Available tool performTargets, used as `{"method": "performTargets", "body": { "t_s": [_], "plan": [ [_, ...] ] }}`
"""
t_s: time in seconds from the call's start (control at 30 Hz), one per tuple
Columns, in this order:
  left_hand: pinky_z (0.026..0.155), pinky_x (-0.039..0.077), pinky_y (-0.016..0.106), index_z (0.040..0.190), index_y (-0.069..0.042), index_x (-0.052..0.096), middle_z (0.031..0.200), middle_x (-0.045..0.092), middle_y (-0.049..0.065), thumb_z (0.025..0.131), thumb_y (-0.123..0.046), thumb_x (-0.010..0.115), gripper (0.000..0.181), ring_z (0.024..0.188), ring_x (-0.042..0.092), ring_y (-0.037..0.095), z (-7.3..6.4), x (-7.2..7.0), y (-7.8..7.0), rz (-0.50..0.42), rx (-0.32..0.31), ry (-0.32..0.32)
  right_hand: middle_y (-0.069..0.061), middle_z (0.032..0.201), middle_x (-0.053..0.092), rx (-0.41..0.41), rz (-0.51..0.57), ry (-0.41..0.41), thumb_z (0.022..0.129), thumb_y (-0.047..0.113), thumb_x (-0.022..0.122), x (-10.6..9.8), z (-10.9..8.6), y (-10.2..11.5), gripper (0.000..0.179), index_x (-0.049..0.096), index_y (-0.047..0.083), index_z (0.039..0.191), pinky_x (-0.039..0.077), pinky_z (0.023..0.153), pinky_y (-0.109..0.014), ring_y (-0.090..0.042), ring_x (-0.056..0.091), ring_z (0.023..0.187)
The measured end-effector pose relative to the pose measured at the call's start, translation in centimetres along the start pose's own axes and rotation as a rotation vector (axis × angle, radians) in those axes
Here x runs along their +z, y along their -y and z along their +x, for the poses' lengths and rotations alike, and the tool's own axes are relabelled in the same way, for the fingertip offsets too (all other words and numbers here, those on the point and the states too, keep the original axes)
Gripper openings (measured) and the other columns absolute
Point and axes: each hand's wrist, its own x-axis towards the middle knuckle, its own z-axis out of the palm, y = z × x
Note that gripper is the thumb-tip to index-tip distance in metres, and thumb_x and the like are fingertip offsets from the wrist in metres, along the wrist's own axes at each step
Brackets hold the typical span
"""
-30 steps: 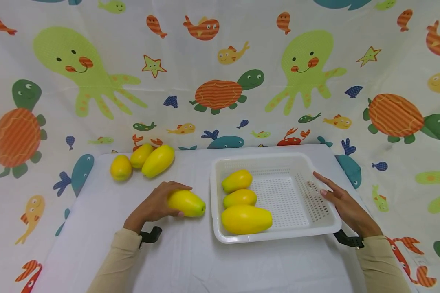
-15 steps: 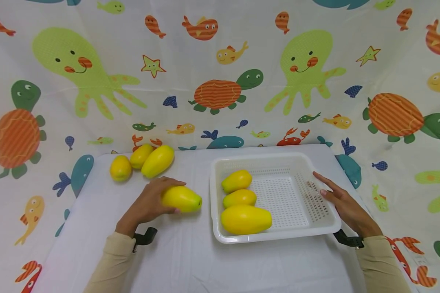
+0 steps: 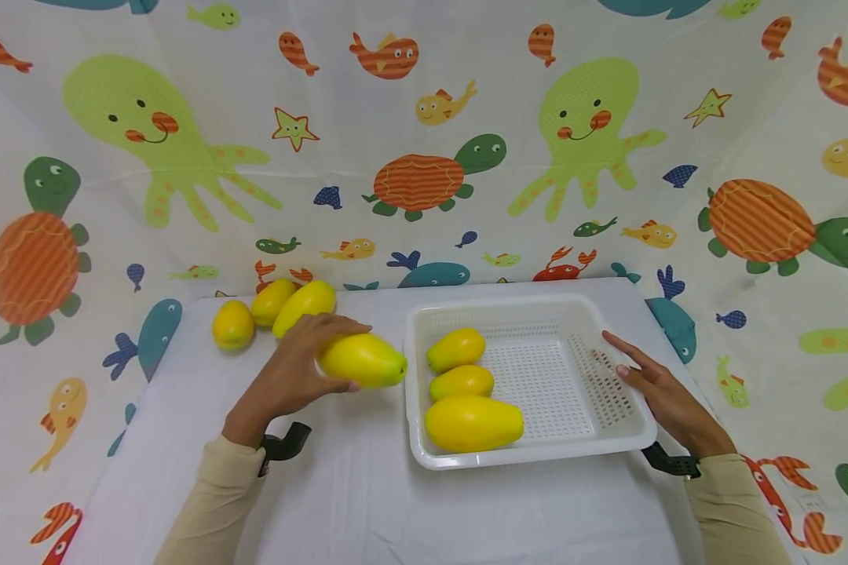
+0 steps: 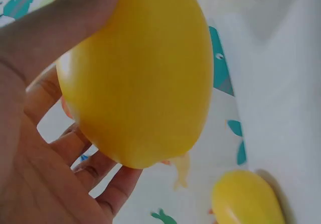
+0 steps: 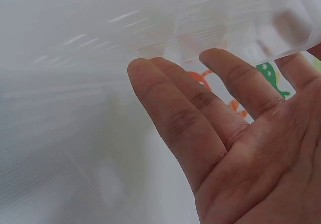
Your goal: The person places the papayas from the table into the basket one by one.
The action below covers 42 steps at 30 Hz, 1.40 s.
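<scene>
In the head view my left hand grips a yellow papaya, its green-tinged tip pointing toward the white plastic basket. Seen from the left wrist, the thumb lies across one side of this papaya, and the other fingers curve along the opposite side. My right hand holds the basket's right rim, the thumb over the rim. From the right wrist, the other fingers extend along the outside of the basket wall. Three papayas, including a large one, lie along the basket's left side.
Three more papayas lie at the table's back left, among them one on the far left. A white cloth covers the table. Behind it hangs a curtain printed with sea animals.
My left hand first shifted slightly left with the papaya, then raised it up and back toward the right, overlapping the back-left papayas. The right hand and basket stayed put.
</scene>
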Motion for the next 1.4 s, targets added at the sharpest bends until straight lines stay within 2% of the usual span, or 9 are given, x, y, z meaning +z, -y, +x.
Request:
{"method": "performTargets", "body": {
  "t_s": [0.27,0.53,0.77,1.13,1.4],
  "plan": [
    [0.115,0.041,0.055,0.141,-0.037,0.066,0.141,0.065,-0.005,0.077,-0.047,0.095,0.071,0.134,0.049,0.023,1.8,0.5,-2.5,-0.016,0.049,-0.012,-0.023,0.176,0.019,0.008,0.009,0.002,0.113,0.041,0.05,0.0,0.0,0.0,0.062,0.021,0.047,0.168,0.064,0.084,-0.061,-0.031,0.075,0.115],
    [0.105,0.046,0.049,0.141,-0.034,0.068,0.136,0.066,-0.004,0.075,-0.048,0.096,0.073,0.125,0.051,0.021,3.3,1.8,-4.5,-0.04,0.1,-0.015,-0.022,0.176,0.018,0.012,0.004,-0.004,0.113,0.042,0.05,0.0,0.0,-0.1,0.062,0.022,0.048,0.168,0.064,0.085,-0.06,-0.034,0.074,0.118],
    [0.097,0.046,0.043,0.142,-0.034,0.067,0.134,0.066,-0.004,0.076,-0.049,0.095,0.073,0.119,0.05,0.019,4.3,3.2,-5.6,-0.046,0.133,-0.004,-0.022,0.176,0.018,0.003,-0.002,-0.003,0.113,0.042,0.049,-0.1,0.1,-0.2,0.062,0.021,0.047,0.168,0.064,0.084,-0.06,-0.034,0.073,0.119],
    [0.094,0.048,0.04,0.141,-0.032,0.068,0.131,0.065,-0.007,0.076,-0.055,0.092,0.073,0.118,0.05,0.017,5.6,4.8,-7.5,-0.071,0.147,0.032,-0.022,0.176,0.019,-0.004,0.014,0.014,0.114,0.038,0.048,-0.1,0.3,-0.1,0.062,0.02,0.046,0.168,0.064,0.084,-0.061,-0.034,0.075,0.115],
    [0.094,0.051,0.038,0.141,-0.034,0.068,0.129,0.066,-0.008,0.077,-0.056,0.09,0.071,0.118,0.05,0.014,6.8,6.0,-8.5,-0.077,0.189,0.05,-0.023,0.175,0.019,0.002,0.011,0.007,0.113,0.039,0.049,-0.1,0.2,-0.1,0.062,0.021,0.046,0.168,0.064,0.083,-0.061,-0.035,0.074,0.116]
  ]
}}
